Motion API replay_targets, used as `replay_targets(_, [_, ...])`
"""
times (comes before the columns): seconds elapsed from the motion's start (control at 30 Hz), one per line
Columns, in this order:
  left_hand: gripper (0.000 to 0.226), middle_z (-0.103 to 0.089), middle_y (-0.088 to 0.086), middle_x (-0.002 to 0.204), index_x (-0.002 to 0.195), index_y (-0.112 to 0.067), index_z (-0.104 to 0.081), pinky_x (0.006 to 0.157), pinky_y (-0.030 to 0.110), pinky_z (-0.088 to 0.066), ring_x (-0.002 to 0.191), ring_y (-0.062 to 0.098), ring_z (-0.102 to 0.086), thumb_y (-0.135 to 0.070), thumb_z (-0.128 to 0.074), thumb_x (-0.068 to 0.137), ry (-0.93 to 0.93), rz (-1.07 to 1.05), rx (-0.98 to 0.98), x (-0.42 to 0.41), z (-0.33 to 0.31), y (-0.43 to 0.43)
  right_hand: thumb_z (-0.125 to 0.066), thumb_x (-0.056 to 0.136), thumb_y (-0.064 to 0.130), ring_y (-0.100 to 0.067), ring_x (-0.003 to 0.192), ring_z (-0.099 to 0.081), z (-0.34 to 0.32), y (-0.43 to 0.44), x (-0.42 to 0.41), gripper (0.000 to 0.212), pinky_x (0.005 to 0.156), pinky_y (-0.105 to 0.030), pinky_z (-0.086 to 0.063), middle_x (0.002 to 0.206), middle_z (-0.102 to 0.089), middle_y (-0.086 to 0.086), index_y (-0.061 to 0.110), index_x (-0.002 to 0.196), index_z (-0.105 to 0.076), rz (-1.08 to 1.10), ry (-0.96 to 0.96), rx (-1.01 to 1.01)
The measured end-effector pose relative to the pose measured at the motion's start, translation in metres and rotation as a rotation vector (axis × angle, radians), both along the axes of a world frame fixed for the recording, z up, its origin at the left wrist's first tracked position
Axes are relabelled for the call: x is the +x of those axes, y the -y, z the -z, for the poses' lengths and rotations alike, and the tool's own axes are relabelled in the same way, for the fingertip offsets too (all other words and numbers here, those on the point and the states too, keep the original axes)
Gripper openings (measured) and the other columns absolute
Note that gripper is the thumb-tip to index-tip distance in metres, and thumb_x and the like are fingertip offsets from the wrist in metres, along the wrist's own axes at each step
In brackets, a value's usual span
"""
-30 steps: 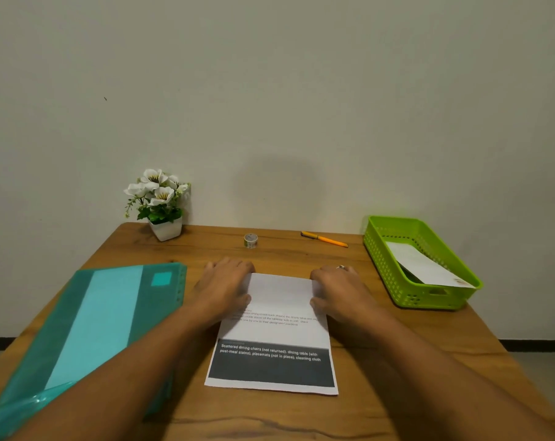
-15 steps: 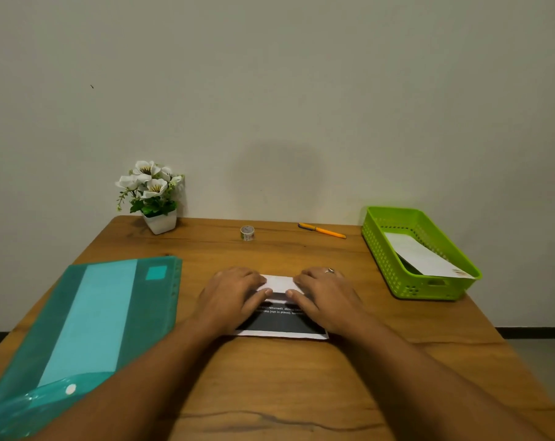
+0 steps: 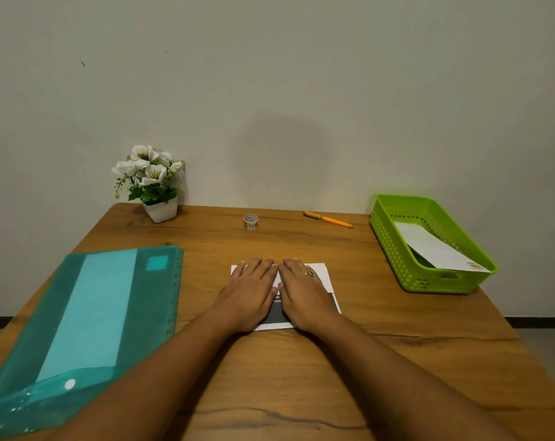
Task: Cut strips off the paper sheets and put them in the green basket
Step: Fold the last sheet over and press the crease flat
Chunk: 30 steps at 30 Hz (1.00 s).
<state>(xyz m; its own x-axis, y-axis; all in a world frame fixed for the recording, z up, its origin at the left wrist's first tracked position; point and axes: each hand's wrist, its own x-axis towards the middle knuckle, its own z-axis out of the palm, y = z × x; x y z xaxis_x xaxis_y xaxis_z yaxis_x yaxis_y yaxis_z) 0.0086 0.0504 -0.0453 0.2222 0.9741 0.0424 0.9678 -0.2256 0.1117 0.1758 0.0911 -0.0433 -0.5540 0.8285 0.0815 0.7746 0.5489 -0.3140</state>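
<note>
A folded paper sheet [image 3: 324,276], white with a dark printed band, lies on the middle of the wooden table. My left hand [image 3: 249,292] and my right hand [image 3: 303,294] lie flat on it side by side, fingers straight, pressing the fold down. Most of the sheet is hidden under them. The green basket [image 3: 394,249] stands at the right of the table, apart from my hands, with a white paper strip [image 3: 435,246] lying slanted inside it.
A teal plastic folder [image 3: 88,310] covers the near left of the table. At the back stand a white pot of flowers [image 3: 152,183], a small tape roll [image 3: 250,221] and an orange cutter knife [image 3: 328,219]. A wall rises directly behind the table.
The sheet's far part was folded over toward me. My hands slid together from its side edges to the middle and now press flat on the fold.
</note>
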Motion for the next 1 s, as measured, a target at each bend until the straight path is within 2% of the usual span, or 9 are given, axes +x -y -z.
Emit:
replay_targets(0.17, [0.089, -0.009, 0.003, 0.172, 0.164, -0.015, -0.013, 0.128, 0.041, -0.003, 0.158, 0.02, -0.004, -0.057, 0.012, 0.09, -0.015, -0.011, -0.021, -0.001, 0.004, -0.003, -0.028, 0.113, 0.032, -0.023, 0.16, -0.011, 0.006, -0.001, 0.007, 0.055, 0.129, -0.04, -0.007, 0.172, -0.019, -0.006, 0.012, 0.164, -0.024, -0.015, 0.041, 0.019])
replay_targets(0.6, [0.081, -0.003, 0.001, 0.173, 0.165, -0.027, -0.003, 0.128, 0.048, -0.003, 0.159, 0.025, 0.001, -0.059, 0.011, 0.092, -0.076, -0.057, -0.048, -0.002, 0.006, -0.006, -0.025, 0.112, 0.036, -0.022, 0.161, -0.007, 0.009, -0.005, 0.006, 0.057, 0.129, -0.043, -0.005, 0.174, -0.015, -0.002, 0.017, 0.165, -0.019, -0.004, 0.082, 0.016])
replay_targets(0.73, [0.074, 0.0, 0.001, 0.173, 0.164, -0.034, -0.002, 0.128, 0.049, -0.002, 0.159, 0.025, 0.003, -0.062, 0.004, 0.096, -0.074, -0.107, -0.047, -0.01, 0.007, -0.006, -0.021, 0.111, 0.047, -0.024, 0.161, -0.004, 0.01, -0.005, 0.009, 0.062, 0.129, -0.046, -0.003, 0.175, -0.009, 0.0, 0.02, 0.167, -0.012, 0.012, 0.149, 0.011])
replay_targets(0.87, [0.066, 0.005, 0.001, 0.172, 0.164, -0.03, 0.002, 0.128, 0.049, -0.001, 0.159, 0.023, 0.006, -0.058, -0.007, 0.105, -0.088, -0.168, -0.06, -0.02, 0.006, -0.005, -0.015, 0.105, 0.066, -0.025, 0.161, 0.003, 0.01, -0.014, 0.028, 0.078, 0.129, -0.05, 0.0, 0.175, -0.002, -0.002, 0.019, 0.166, -0.004, 0.088, 0.204, -0.039])
replay_targets(1.0, [0.065, 0.003, 0.002, 0.173, 0.164, -0.028, 0.0, 0.128, 0.049, -0.002, 0.159, 0.024, 0.004, -0.056, -0.009, 0.106, -0.068, -0.202, -0.048, -0.021, 0.005, -0.003, -0.012, 0.104, 0.067, -0.025, 0.161, 0.005, 0.008, -0.022, 0.053, 0.082, 0.129, -0.05, 0.001, 0.175, 0.002, -0.003, 0.016, 0.166, -0.001, 0.167, 0.265, -0.068])
